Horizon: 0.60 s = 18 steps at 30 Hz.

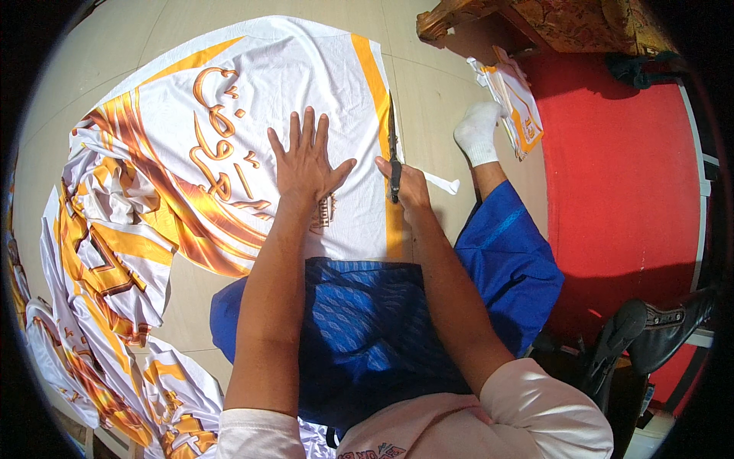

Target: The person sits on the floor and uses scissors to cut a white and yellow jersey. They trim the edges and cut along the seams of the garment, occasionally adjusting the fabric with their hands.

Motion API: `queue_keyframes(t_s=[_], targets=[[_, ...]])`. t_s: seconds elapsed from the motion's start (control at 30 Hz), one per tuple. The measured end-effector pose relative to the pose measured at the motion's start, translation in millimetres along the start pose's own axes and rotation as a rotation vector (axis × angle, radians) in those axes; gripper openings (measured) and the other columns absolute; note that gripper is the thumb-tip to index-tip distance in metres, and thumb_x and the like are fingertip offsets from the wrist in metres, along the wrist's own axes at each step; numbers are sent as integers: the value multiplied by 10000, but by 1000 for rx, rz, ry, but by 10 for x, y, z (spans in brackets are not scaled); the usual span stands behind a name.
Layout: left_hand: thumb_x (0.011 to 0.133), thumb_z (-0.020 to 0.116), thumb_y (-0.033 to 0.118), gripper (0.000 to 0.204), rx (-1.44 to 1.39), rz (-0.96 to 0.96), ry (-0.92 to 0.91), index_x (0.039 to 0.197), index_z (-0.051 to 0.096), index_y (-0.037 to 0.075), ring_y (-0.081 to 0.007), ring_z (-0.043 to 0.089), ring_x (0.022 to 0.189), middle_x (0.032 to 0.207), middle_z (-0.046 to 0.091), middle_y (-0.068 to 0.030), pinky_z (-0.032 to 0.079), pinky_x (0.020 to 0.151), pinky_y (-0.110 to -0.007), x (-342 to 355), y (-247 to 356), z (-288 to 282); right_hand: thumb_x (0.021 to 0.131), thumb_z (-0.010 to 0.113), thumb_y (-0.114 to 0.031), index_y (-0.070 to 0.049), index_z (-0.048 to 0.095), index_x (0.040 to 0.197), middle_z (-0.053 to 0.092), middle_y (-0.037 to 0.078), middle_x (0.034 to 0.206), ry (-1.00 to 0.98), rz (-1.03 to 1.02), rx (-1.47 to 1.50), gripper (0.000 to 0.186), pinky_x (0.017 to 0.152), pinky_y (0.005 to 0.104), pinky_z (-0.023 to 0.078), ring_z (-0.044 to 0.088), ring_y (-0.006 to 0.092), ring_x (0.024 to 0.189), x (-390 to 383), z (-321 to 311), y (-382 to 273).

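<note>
A large white fabric piece [321,84] with orange bands and big orange lettering lies spread on the floor in front of me. My left hand [303,157] presses flat on it, fingers spread. Along the fabric's right edge, beside an orange stripe, my right hand [409,185] grips a pair of dark scissors [394,164]. The blades point away from me and lie at the cloth's edge; how far apart they are, I cannot tell. Just right of the right hand, a thin white fabric strip [443,183] sticks out over the floor.
More white and orange printed cloth [115,260] lies heaped at the left. A folded printed piece [516,107] rests near my socked foot [478,130]. At the right is a red mat [619,168], with a black chair part [665,329] nearby. Carved wooden furniture [550,27] stands at the far right.
</note>
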<state>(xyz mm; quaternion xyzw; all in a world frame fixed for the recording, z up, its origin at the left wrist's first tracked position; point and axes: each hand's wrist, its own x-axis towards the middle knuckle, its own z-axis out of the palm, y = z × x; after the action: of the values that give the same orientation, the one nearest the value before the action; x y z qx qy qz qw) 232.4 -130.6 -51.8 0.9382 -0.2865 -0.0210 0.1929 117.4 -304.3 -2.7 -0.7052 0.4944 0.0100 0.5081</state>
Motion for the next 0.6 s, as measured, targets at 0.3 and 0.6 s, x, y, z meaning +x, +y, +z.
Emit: queue_keyframes(t_s=[0.3,0.6], targets=[[870,515,814,1067,4,-4,-12,1664,289,138,-349,101,1627,1755,178,-126,-10,1245,-706,-13,8,-17,840,842,-564,-149,589,744,511,-31,629,-104,78,141,495,462,265,365,480,88,504,-85,-45,-72],[875,481,832,1069,14,2,-12,1666,282,141,-350,95,1627,1759,162,-124,-13,1245,-705,-19,28,9,833,793,-650,-152,609,766,553,-11,621,-108,-13,133,535,422,253,307,514,98,482,-10,-21,-43]])
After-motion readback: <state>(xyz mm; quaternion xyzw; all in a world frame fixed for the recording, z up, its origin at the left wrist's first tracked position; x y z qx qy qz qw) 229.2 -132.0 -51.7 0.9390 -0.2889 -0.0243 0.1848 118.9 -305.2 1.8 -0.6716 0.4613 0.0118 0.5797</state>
